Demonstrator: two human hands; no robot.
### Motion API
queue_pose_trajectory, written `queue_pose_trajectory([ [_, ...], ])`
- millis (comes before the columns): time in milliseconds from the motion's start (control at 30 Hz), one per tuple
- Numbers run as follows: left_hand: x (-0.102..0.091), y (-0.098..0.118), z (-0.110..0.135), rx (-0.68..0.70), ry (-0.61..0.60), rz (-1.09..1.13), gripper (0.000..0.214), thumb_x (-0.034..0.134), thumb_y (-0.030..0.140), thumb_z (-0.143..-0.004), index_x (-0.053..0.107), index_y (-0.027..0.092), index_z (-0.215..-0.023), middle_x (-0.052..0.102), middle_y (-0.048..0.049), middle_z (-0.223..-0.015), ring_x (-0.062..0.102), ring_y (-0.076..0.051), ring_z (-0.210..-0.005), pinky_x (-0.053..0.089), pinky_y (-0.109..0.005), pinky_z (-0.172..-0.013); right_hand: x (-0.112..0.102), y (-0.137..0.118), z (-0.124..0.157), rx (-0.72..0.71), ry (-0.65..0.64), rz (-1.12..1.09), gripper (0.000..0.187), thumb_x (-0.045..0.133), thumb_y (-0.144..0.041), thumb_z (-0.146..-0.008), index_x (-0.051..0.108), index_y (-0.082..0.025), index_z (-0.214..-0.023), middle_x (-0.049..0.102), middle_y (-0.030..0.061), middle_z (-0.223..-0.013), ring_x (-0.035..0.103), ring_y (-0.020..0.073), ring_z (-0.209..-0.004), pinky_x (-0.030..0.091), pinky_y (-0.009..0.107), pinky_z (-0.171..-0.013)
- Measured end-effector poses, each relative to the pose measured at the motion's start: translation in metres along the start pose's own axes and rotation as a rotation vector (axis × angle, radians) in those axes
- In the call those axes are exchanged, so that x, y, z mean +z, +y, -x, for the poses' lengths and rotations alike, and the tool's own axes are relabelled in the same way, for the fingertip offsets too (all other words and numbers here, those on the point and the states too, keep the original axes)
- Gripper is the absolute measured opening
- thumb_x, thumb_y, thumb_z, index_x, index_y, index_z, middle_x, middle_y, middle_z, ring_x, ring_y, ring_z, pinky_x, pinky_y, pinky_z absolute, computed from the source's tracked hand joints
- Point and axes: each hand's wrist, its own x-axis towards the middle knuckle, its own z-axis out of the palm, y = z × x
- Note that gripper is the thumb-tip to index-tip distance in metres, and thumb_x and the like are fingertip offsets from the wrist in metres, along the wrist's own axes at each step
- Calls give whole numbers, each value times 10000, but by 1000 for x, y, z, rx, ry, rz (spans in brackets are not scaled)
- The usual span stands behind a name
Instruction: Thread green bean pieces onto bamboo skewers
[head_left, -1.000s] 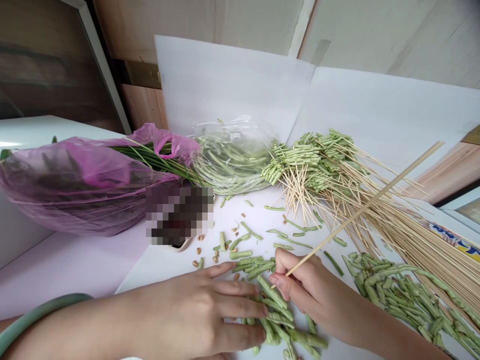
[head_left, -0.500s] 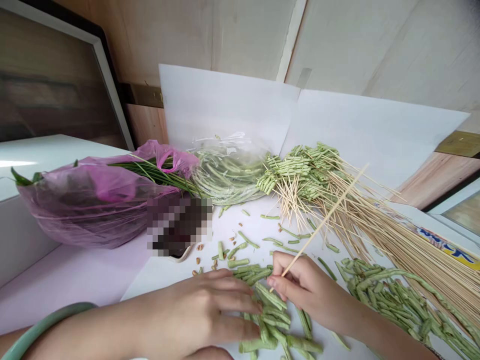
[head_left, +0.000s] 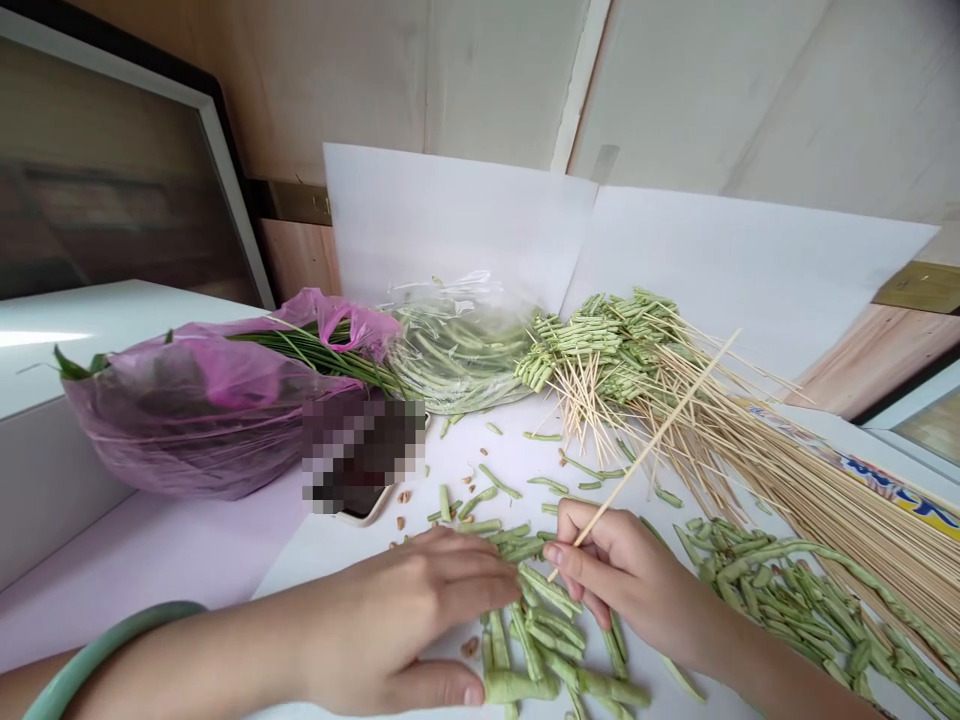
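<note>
My right hand pinches a thin bamboo skewer between thumb and fingers, its lower tip among the beans. My left hand, with a pale green bangle on the wrist, lies curled at the edge of a heap of cut green beans. Its fingertips reach the heap, and anything under the palm is hidden. To the right lies a pile of long, uncut green beans. Beyond the hands, short bean pieces threaded side by side on skewers form a stack.
A bundle of bare skewers fans out at the right. A clear bag of beans and a pink bag of greens stand at the back. A pixelated object sits near scattered brown seeds, with white paper sheets behind.
My left hand has drawn its fingers in from flat to curled over the beans. The skewer now stands steeper in my right hand. The view has tilted slightly downward.
</note>
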Motion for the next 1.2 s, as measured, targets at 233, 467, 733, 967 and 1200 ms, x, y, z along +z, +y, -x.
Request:
queue_pose_trajectory([
  [233,2,12,3,49,-179,-34,597,543,191,-870,387,214,-1445,450,-65,-1470,332,-302,-1396,182,-511,-1180,-2,0,-1,-24,-41,42,320,519,-408,-903,409,-203,-684,508,-50,-571,447,68,-437,332,194,-449],
  [467,-3,15,-2,62,-232,-16,498,424,214,-930,418,201,-1428,485,-88,-1441,364,-290,-1381,143,-537,-1175,-2,2,0,-33,-87,47,283,507,-348,-921,411,-205,-697,518,-46,-589,444,68,-449,330,188,-445],
  [733,-5,17,-1,111,-252,22,500,451,210,-922,435,199,-1421,525,-88,-1406,386,-270,-1371,108,-459,-1201,-9,-7,3,88,-218,88,298,476,-343,-939,381,-199,-696,525,-53,-582,395,34,-398,283,158,-401],
  [967,-1,15,-3,137,-254,-107,427,456,230,-924,519,146,-1338,545,-118,-1383,392,-272,-1366,170,-437,-1193,-14,-8,5,160,-343,-1,326,490,-388,-933,381,-196,-692,505,-56,-565,388,34,-402,273,148,-389],
  [1200,1,11,-1,167,-164,-149,381,465,247,-939,534,159,-1304,601,-148,-1305,456,-301,-1314,267,-468,-1151,-5,-3,1,-29,-97,170,291,431,-358,-953,400,-207,-706,486,-47,-573,415,75,-461,329,204,-479],
])
